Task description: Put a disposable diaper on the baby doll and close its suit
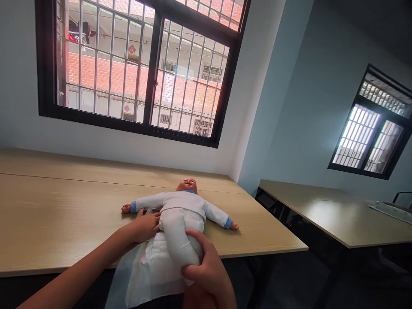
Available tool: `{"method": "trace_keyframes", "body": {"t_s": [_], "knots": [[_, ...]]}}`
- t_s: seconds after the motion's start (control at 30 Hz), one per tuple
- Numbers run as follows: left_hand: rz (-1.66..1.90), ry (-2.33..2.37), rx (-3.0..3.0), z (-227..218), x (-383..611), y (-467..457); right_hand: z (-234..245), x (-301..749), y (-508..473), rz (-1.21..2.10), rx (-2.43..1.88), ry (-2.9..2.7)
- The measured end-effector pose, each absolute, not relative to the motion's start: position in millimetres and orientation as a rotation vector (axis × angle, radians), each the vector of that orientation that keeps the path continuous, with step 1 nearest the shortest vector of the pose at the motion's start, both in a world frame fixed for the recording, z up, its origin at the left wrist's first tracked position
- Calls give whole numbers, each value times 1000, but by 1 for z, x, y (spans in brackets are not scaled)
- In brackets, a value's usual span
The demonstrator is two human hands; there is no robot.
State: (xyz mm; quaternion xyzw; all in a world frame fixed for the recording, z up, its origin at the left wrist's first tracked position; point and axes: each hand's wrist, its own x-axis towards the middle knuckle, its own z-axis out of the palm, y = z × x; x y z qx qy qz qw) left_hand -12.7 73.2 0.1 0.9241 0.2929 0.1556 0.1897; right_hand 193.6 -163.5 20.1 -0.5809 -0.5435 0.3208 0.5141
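Note:
A baby doll in a white top with blue cuffs lies on its back on a wooden table, arms spread, head toward the window. My right hand is closed around the doll's white cloth legs, lifting them. My left hand rests at the doll's left hip, fingers pressed against the body and the white diaper spread beneath it. The diaper hangs over the table's front edge.
A barred window fills the wall behind the table. A second table stands to the right across a dark gap, with a flat object at its far end. Another window is on the right wall.

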Motion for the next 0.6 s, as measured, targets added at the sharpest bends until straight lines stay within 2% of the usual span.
{"method": "trace_keyframes", "body": {"t_s": [0.4, 0.6], "knots": [[390, 928, 2404, 3, -17, 94, 20, 199, -169, 896, -1252, -1084], [383, 984, 2437, -3, -23, 108, 19, 200, -171, 894, -1261, -1148]]}}
